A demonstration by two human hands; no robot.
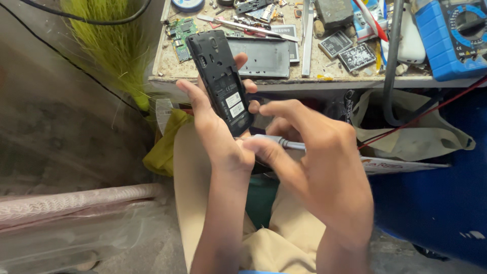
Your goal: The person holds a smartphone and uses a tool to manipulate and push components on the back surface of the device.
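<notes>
My left hand (215, 129) grips a black mobile phone (219, 76) with its back cover off, holding it upright in front of the workbench edge. White stickers show inside the open battery bay. My right hand (314, 157) is closed around a thin silver tool (284, 142), whose tip sits at the phone's lower end, just by my left thumb. The tool's tip is hidden behind my fingers.
The workbench (284, 81) carries a grey phone cover (261, 57), a green circuit board (180, 33), metal tweezers (248, 26), small batteries (336, 44) and a blue multimeter (454, 38). A grass broom (114, 43) leans at the left. A cloth bag (421, 134) hangs below the bench.
</notes>
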